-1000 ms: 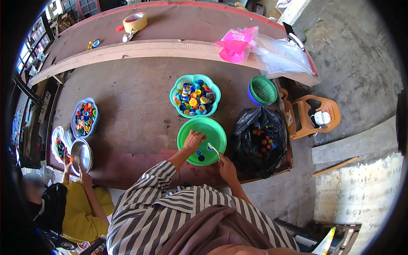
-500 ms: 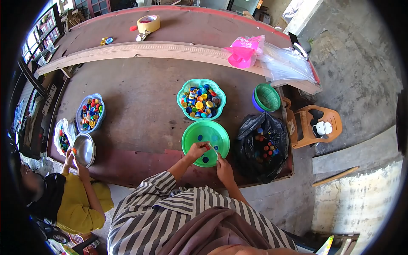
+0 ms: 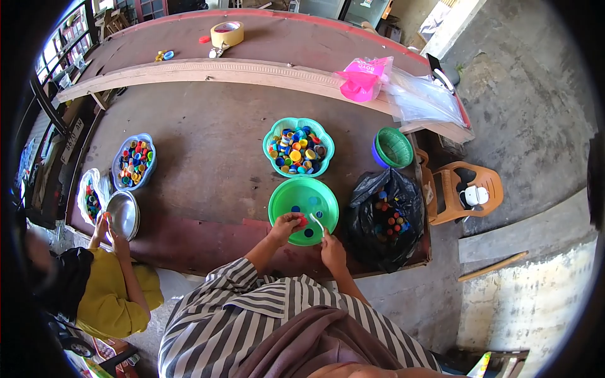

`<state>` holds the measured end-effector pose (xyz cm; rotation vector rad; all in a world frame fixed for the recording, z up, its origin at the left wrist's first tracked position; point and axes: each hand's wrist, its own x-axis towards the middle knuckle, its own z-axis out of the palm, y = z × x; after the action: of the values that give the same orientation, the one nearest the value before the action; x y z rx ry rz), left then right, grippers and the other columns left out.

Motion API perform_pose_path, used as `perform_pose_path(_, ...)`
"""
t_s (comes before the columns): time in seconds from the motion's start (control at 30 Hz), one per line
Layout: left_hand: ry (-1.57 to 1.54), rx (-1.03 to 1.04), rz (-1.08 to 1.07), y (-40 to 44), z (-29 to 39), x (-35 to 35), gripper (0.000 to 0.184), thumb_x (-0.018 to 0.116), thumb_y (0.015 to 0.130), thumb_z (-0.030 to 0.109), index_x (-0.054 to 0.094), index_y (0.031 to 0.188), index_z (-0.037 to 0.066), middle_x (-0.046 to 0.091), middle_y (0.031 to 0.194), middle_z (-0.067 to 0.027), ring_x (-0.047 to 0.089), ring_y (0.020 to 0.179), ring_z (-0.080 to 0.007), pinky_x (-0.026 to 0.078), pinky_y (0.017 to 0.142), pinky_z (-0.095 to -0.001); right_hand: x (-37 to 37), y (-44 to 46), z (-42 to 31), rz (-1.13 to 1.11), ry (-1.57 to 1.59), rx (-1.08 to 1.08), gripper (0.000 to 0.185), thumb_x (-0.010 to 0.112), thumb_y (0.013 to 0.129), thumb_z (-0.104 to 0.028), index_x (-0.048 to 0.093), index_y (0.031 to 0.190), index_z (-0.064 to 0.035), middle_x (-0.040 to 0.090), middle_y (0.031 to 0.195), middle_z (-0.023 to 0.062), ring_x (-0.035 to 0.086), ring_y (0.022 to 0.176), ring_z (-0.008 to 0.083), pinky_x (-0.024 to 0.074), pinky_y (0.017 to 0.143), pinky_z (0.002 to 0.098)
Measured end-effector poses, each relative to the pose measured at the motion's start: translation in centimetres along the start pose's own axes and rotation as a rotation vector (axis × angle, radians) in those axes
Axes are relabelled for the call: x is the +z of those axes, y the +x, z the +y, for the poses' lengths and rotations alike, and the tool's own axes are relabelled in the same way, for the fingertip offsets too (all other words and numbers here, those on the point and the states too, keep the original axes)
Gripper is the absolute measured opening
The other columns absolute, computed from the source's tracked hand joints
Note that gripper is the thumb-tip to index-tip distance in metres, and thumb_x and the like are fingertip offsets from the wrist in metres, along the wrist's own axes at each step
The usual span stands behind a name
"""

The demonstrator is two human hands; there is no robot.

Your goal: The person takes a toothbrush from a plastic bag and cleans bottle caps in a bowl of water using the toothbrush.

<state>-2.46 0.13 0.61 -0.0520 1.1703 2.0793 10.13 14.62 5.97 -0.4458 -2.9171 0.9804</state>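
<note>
Over the green basin (image 3: 277,217), my left hand (image 3: 285,228) pinches a red bottle cap (image 3: 303,222). My right hand (image 3: 333,252) grips a slim white toothbrush (image 3: 319,223), its head pointing up and left toward the cap, with a small gap between them. Several blue caps, one of them a dark blue cap (image 3: 308,232), lie on the basin's bottom. Just behind it stands a scalloped turquoise basket (image 3: 270,137) heaped with mixed caps. Right of my right hand, a black plastic bag (image 3: 368,246) sags open with more caps inside.
At left, another person's hands (image 3: 108,234) work beside metal bowls (image 3: 126,214), a white bag (image 3: 85,192) and a blue basket (image 3: 151,142) of caps. Nested baskets (image 3: 396,148) stand at right. Behind runs a raised wooden beam (image 3: 208,70) with pink plastic (image 3: 365,79) and tape (image 3: 228,33).
The toothbrush has come away from the red cap, and my left hand has shifted slightly left and down. More of the cap's red face shows. The view has shifted slightly.
</note>
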Motion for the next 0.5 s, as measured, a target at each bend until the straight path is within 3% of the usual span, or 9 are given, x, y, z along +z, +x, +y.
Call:
perform_pose_path(0.07,-0.018,-0.006,0.024,-0.1,0.2,-0.1,0.020,0.051,0.091,0.001,0.054,0.111,-0.003,0.058,0.107,-0.0104,0.060,0.094,-0.0187,0.053,0.085,-0.0296,-0.7,0.1,-1.1,0.036,-0.085,0.043,0.042,0.050,0.089,-0.014,0.047,0.131,-0.0109,0.059,0.096,0.0191,0.059,0.085,0.0384,0.0473,0.070,0.0456)
perform_pose_path(0.13,-0.036,0.008,-0.017,0.0,0.2,-0.4,0.019,0.051,0.091,0.001,0.054,0.109,-0.003,0.059,0.105,-0.0107,0.061,0.093,-0.0196,0.053,0.084,-0.0302,-0.8,-0.5,-1.7,0.009,0.006,-0.167,0.038,0.051,0.088,-0.011,0.050,0.127,-0.0108,0.060,0.093,0.0193,0.059,0.084,0.0382,0.0464,0.070,0.0450)
perform_pose_path(0.23,-0.056,0.017,0.031,-0.4,0.3,0.2,0.020,0.052,0.090,0.002,0.054,0.110,-0.003,0.060,0.104,-0.0113,0.062,0.094,-0.0201,0.054,0.083,-0.0302,-0.4,0.2,-0.6,0.044,-0.079,-0.005,0.038,0.050,0.089,-0.012,0.050,0.126,-0.0105,0.060,0.095,0.0193,0.059,0.086,0.0390,0.0461,0.072,0.0457)
perform_pose_path(0.37,0.000,0.006,0.039,-0.8,1.0,0.6,0.021,0.053,0.090,0.003,0.054,0.110,-0.003,0.060,0.104,-0.0117,0.061,0.095,-0.0202,0.054,0.083,-0.0303,-0.6,0.3,-1.1,0.114,-0.029,-0.023,0.038,0.049,0.089,-0.013,0.049,0.127,-0.0103,0.060,0.096,0.0201,0.058,0.086,0.0395,0.0458,0.073,0.0462)
perform_pose_path(0.43,-0.049,0.039,-0.053,-0.5,1.1,0.4,0.021,0.053,0.090,0.002,0.054,0.110,-0.004,0.059,0.104,-0.0119,0.061,0.095,-0.0206,0.055,0.083,-0.0307,-0.8,0.0,-1.9,-0.019,-0.007,-0.155,0.038,0.048,0.090,-0.014,0.048,0.128,-0.0096,0.060,0.098,0.0208,0.058,0.087,0.0396,0.0458,0.074,0.0463)
perform_pose_path(0.5,-0.035,0.027,-0.024,-0.5,1.1,0.8,0.023,0.052,0.090,0.002,0.053,0.112,-0.005,0.058,0.106,-0.0121,0.061,0.096,-0.0208,0.054,0.084,-0.0304,-0.9,0.9,-1.3,0.002,-0.047,-0.087,0.039,0.048,0.090,-0.014,0.048,0.129,-0.0094,0.060,0.098,0.0209,0.058,0.087,0.0396,0.0459,0.074,0.0460)
